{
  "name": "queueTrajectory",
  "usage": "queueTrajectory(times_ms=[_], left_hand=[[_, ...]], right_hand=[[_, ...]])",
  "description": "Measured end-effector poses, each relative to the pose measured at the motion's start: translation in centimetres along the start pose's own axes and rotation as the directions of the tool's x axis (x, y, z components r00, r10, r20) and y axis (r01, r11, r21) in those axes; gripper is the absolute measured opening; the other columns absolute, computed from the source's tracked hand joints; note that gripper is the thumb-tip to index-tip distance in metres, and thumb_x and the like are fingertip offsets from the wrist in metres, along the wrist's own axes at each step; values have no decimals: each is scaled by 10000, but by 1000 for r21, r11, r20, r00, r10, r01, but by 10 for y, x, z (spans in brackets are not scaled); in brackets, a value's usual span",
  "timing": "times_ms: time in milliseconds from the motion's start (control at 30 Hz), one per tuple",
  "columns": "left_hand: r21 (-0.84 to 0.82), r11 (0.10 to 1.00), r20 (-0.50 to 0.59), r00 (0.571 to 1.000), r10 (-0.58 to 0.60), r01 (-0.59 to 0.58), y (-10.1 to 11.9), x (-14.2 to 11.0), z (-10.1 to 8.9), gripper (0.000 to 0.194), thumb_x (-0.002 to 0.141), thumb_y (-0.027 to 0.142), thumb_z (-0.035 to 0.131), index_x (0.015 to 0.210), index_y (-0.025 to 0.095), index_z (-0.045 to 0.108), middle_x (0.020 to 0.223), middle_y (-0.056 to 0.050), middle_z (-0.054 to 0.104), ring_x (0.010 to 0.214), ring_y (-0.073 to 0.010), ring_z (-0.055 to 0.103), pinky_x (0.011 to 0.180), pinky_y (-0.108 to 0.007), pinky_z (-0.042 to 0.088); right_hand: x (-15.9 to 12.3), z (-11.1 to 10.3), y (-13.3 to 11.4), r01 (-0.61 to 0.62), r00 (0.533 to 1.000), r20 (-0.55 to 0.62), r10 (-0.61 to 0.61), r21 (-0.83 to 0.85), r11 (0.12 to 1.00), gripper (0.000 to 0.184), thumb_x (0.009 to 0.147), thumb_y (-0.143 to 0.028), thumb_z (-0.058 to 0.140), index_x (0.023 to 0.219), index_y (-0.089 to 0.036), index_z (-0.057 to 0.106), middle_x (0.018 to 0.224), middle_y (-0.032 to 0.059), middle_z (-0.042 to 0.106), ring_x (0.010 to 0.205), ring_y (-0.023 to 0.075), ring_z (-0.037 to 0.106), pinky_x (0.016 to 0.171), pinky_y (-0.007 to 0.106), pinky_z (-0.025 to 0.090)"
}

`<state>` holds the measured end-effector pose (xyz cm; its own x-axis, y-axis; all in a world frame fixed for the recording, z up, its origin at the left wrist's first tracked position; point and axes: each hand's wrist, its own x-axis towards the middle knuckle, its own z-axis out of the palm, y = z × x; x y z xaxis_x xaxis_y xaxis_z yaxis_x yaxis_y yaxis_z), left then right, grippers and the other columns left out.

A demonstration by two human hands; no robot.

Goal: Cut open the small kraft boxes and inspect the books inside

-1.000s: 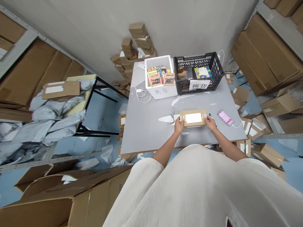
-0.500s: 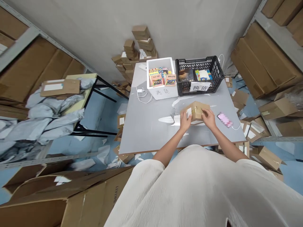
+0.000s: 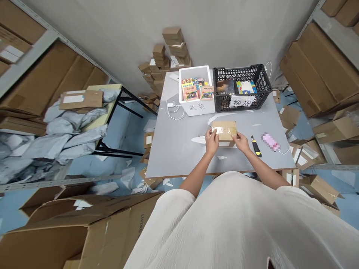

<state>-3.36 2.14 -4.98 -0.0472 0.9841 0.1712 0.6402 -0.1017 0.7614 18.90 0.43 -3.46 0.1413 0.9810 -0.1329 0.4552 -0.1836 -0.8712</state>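
A small brown cardboard box with clear tape across its top lies on the grey table. My left hand grips its left end and my right hand grips its right end, fingers curled on the sides. A yellow-and-black utility knife lies on the table just right of my right hand. A pink phone on a white cable lies further right.
A white foam box of colourful packs and a black plastic crate stand at the table's far edge. Torn tape scraps lie near the box. Cardboard boxes fill shelves on both sides and litter the blue floor. A side table holds grey mailer bags.
The box was turned over in both hands: its white label faced up, now the taped side is up. The utility knife now lies on the table beside my right hand.
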Motion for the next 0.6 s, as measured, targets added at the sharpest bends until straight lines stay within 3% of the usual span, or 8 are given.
queueTrajectory(times_ms=[133, 400, 600], left_hand=[[-6, 1000, 9, 1000, -11, 11, 1, -1, 1, 424, 1141, 350, 480, 1496, 253, 690, 1633, -175, 491, 1405, -317, 581, 1257, -514, 452], [-32, 999, 13, 999, -37, 37, 11, -6, 2, 418, 1148, 363, 475, 1509, 278, 667, 1650, -173, 479, 1453, -337, 543, 1259, -558, 434], [-124, 991, 65, 997, -43, 51, 33, -2, 18, 406, 1115, 361, 545, 1491, 274, 669, 1632, -163, 478, 1503, -334, 531, 1258, -516, 468]], right_hand=[[-5, 4, 1, 29, 999, -35, -31, -57, 998, 683, 1016, -708, 534, 1431, -211, 751, 1281, 147, 786, 1073, 312, 738, 1011, 459, 597], [-10, 2, 3, 46, 998, -42, -49, -73, 996, 666, 1045, -697, 471, 1427, -231, 757, 1220, 137, 782, 1087, 312, 712, 1013, 466, 589], [-8, -30, 0, 33, 988, -150, -46, -94, 995, 701, 1028, -713, 530, 1501, -238, 736, 1237, 142, 729, 1082, 315, 703, 1053, 493, 576]])
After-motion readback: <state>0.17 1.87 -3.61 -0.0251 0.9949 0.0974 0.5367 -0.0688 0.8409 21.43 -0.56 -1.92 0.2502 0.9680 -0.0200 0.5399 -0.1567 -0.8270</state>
